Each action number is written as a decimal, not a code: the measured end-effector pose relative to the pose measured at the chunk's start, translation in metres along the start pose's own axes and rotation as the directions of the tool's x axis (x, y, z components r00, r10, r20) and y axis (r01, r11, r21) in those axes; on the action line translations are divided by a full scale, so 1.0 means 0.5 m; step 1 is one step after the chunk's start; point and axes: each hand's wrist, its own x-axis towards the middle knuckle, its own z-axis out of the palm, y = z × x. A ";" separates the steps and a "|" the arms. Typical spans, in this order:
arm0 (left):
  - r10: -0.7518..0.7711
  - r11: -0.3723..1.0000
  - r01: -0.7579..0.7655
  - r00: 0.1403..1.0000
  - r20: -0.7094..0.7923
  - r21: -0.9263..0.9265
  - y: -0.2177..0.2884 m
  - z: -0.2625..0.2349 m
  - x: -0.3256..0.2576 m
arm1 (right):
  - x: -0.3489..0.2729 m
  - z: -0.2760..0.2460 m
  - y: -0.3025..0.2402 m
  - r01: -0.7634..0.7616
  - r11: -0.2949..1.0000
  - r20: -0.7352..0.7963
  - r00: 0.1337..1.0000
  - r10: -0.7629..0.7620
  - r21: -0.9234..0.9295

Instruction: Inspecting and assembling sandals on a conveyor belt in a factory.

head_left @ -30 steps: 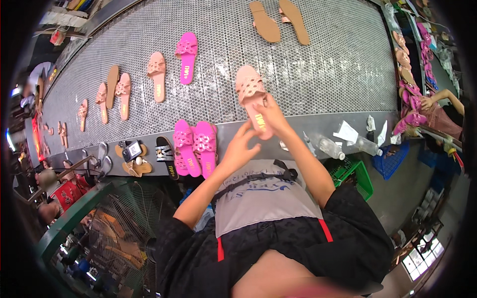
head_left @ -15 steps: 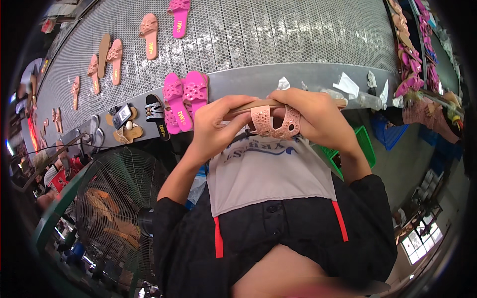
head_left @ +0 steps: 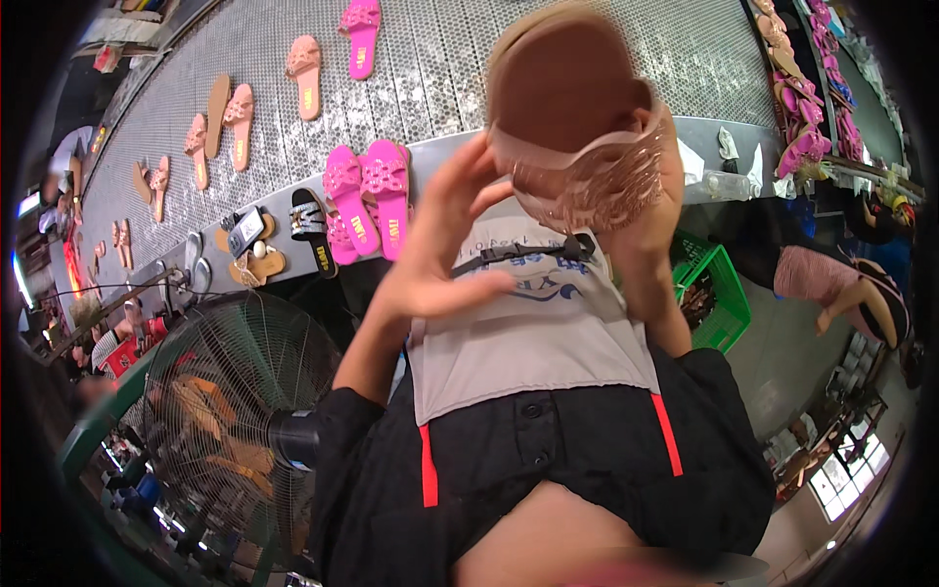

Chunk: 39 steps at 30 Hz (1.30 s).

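Note:
A light pink slide sandal with a glittery cut-out strap is raised close to me, its insole tilted up and slightly blurred. My right hand grips it along its right side; part of the fingers is hidden behind the strap. Just left of it, my left hand is held up with thumb and fingers spread, and I see nothing in it. Beyond my left hand, bright pink slides lie on the grey metal ledge.
A metal-mesh conveyor carries several pink and beige slides. Black sandals lie at the ledge's left, above a large fan. White paper and a clear bottle are on the right. A green crate stands below; another person is at far right.
The sandal has been lifted and turned from edge-on to sole-up toward me, now in my right hand alone. My left hand has let go of it. Slides on the conveyor have shifted slightly right.

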 end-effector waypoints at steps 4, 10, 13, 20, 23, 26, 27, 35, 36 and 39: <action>0.145 0.693 0.171 0.919 -0.368 0.701 -0.005 0.038 0.015 | -0.050 0.035 0.029 -0.145 0.989 0.021 0.989 0.145 0.000; 0.186 0.537 0.197 0.921 -0.343 0.820 0.044 -0.022 0.009 | -0.022 -0.046 -0.046 -0.126 0.975 0.259 0.950 0.172 -0.186; 0.150 0.466 0.176 0.950 -0.273 0.867 0.057 -0.007 -0.003 | -0.010 -0.047 -0.048 -0.014 0.702 0.278 0.913 0.300 -0.712; 0.008 0.291 0.052 0.998 -0.057 0.955 0.033 0.001 0.017 | -0.001 -0.043 -0.002 0.331 0.595 0.495 0.859 0.131 -0.732; -0.016 0.331 0.140 0.990 -0.143 0.933 0.008 -0.018 0.039 | 0.005 -0.039 0.029 0.306 0.582 0.416 0.907 0.061 -0.753; -0.090 0.389 0.213 0.977 -0.193 0.896 -0.011 -0.056 0.059 | 0.030 -0.037 0.048 0.289 0.521 0.364 0.930 0.044 -0.803; -0.114 0.402 0.227 0.974 -0.198 0.887 -0.017 -0.070 0.067 | 0.044 -0.040 0.055 0.282 0.489 0.358 0.931 0.067 -0.825; -0.083 -0.019 0.349 0.933 -0.349 0.937 -0.120 -0.205 0.099 | 0.406 -0.114 0.240 0.163 0.481 0.315 0.914 0.256 -0.861; -0.176 0.004 0.399 0.903 -0.392 0.917 -0.124 -0.231 0.075 | 0.478 -0.102 0.263 0.246 0.361 0.335 0.919 0.209 -0.899; -0.240 0.085 0.493 0.853 -0.463 0.866 -0.150 -0.290 0.054 | 0.700 -0.157 0.401 0.398 0.085 0.402 0.915 0.038 -0.914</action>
